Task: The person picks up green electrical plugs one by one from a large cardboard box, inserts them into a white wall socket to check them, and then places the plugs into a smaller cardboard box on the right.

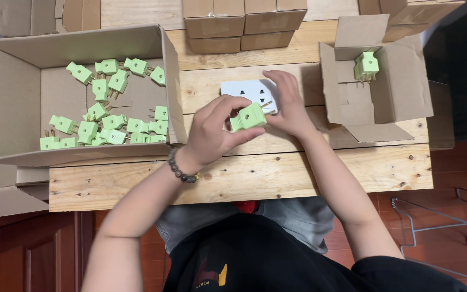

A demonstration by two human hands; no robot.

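overhead, a person's two bare hands meet at the middle of a pale wooden bench. left hand, with a bead bracelet at its wrist, pinches a light green plug between thumb and fingers, the metal prongs pointing right and far toward a white socket plate. right hand lies over the right part of that plate, fingers curled on its edge and steadying it; its grip is closed on the plate, not spread wide. the prong tips sit at the plate's near right corner, just beside the slots; whether they are already entering a slot cannot be told.

to the left, a large open cardboard box holds a loose heap of green plugs, some two dozen, lying at all angles. to the right, a smaller open carton holds a single green plug, standing with prongs toward the near side. closed small cartons are stacked at the far edge.

judged from this layout, the work is near its start: one plug rests in the right carton, one is in hand at the plate, and the bulk waits in the left box.
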